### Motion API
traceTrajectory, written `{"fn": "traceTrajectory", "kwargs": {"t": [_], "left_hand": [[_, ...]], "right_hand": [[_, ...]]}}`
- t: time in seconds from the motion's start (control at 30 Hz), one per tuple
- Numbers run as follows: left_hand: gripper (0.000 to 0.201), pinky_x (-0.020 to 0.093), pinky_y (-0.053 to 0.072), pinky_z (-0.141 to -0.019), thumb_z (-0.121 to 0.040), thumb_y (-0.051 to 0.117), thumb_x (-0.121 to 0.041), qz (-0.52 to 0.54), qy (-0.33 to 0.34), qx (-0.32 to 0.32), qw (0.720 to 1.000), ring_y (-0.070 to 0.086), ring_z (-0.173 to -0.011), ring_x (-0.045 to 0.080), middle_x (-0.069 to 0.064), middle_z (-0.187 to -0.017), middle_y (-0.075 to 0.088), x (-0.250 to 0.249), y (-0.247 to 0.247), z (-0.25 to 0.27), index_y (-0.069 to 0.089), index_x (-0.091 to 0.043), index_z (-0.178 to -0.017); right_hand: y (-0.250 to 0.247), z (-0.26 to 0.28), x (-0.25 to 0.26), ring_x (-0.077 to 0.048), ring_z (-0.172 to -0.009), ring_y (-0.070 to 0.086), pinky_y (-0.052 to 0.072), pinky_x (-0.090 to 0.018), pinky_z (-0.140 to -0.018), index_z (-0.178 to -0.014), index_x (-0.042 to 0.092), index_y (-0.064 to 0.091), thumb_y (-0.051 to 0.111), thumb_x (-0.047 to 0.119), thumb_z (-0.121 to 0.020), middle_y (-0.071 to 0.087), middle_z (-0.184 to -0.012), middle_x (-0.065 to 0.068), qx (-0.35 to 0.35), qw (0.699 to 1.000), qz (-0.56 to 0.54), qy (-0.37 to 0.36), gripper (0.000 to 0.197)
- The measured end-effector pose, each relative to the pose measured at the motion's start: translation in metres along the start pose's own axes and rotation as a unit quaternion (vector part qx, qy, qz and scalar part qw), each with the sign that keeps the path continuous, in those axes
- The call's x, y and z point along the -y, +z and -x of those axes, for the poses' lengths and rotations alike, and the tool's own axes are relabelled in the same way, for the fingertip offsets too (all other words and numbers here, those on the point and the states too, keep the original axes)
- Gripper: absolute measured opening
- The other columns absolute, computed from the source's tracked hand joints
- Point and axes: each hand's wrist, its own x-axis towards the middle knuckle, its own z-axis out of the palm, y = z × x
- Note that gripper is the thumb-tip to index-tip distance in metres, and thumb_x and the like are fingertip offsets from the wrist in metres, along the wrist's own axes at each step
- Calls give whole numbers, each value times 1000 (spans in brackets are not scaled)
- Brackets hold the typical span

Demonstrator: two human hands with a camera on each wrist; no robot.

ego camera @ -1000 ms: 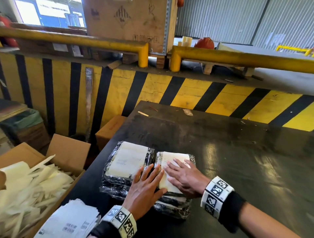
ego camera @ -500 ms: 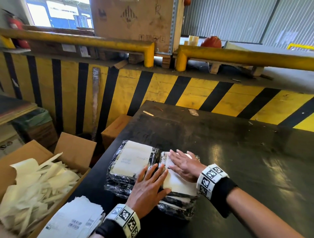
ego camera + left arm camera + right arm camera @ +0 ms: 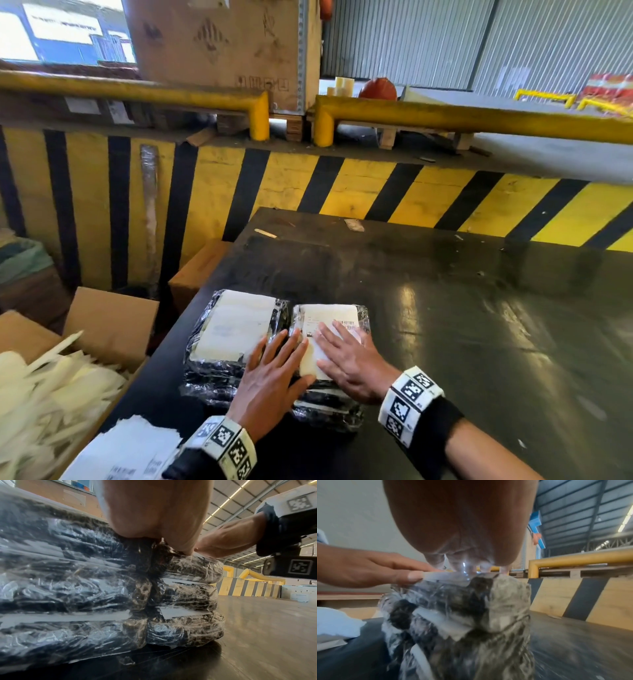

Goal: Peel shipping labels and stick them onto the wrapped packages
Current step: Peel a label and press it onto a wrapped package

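Observation:
Two stacks of black packages in clear wrap stand side by side near the front left of the dark table (image 3: 445, 308). The left stack (image 3: 233, 329) bears a white label on top. On the right stack (image 3: 329, 404) lies a white shipping label (image 3: 329, 317) with a barcode. My right hand (image 3: 346, 356) lies flat on that label, fingers straight and spread. My left hand (image 3: 274, 370) lies flat across the gap between the stacks, its thumb on the label's left edge. In the left wrist view the stacks (image 3: 185, 601) are each three packages high.
A cardboard box (image 3: 113, 325) of peeled label backings (image 3: 51, 404) stands left of the table. A pile of label sheets (image 3: 130, 452) lies at the front left edge. A yellow and black striped wall (image 3: 376, 185) with yellow rails runs behind the table.
My right hand has slid back toward me along the label, uncovering its far end and the barcode. My left hand stays flat in about the same place.

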Motion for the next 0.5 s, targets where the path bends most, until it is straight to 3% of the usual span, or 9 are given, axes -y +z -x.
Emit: {"fn": "traceTrajectory", "kwargs": {"t": [0.17,0.3,0.4,0.5], "left_hand": [[63,36,11,-111,-94,19,-64,-2,-4,-6,1000,31,-138,16,-4,-147,36,-1,-1,-1,42,-25,-138],[63,36,9,-111,-94,19,-64,-2,-10,6,1000,34,-138,18,-5,-149,34,-1,1,-1,38,-27,-140],[63,35,7,-111,-94,17,-64,-6,-12,13,1000,37,-136,19,-4,-147,36,-1,2,-1,39,-27,-139],[63,34,7,-111,-94,15,-64,-5,-10,19,1000,39,-135,20,-4,-147,36,0,0,-2,38,-26,-139]], "right_hand": [[10,26,-28,-16,-144,-15,-14,-40,-111,-148,27,-8,-34,75,-53,-21,-147,15,-45,998,-13,41,109],[6,30,-28,-16,-145,-10,-10,-43,-114,-149,22,1,-38,72,-50,-5,-158,9,-70,993,-15,97,118],[12,28,-1,-17,-144,-15,-11,-44,-114,-149,17,2,-34,70,-56,-6,-157,5,-95,993,-13,72,113],[22,39,21,-14,-142,-19,-12,-42,-115,-149,21,2,-21,67,-70,-11,-154,10,-101,994,-41,32,95]]}}
